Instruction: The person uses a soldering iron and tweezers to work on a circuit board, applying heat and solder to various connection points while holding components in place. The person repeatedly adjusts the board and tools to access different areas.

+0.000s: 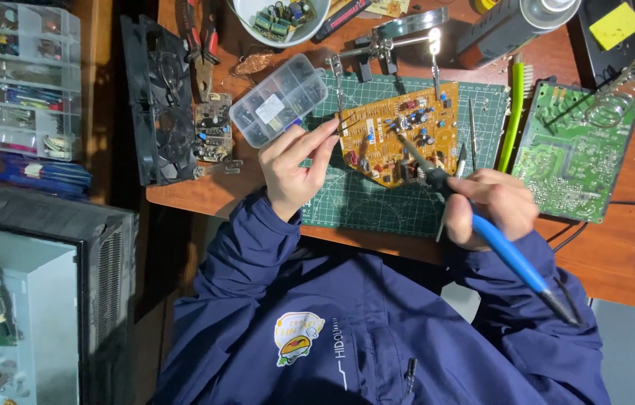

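Observation:
A yellow circuit board (396, 139) with small components lies tilted on a green cutting mat (377, 206), held at its top edge by the clips of a helping-hand stand (385, 45). My left hand (295, 165) pinches the board's left edge with thumb and fingers. My right hand (494, 206) grips a soldering iron with a blue handle (509, 255). Its tip (401, 139) rests on the middle of the board. Tweezers (460, 159) lie on the mat beside the right hand.
A clear compartment box of parts (278, 99) sits left of the board, with a small board (214, 126) and a black fan (158, 97) further left. At the right are a green circuit board (572, 150), a coiled iron stand (621, 94) and a green tool (514, 112). A white bowl of capacitors (280, 19) is at the top.

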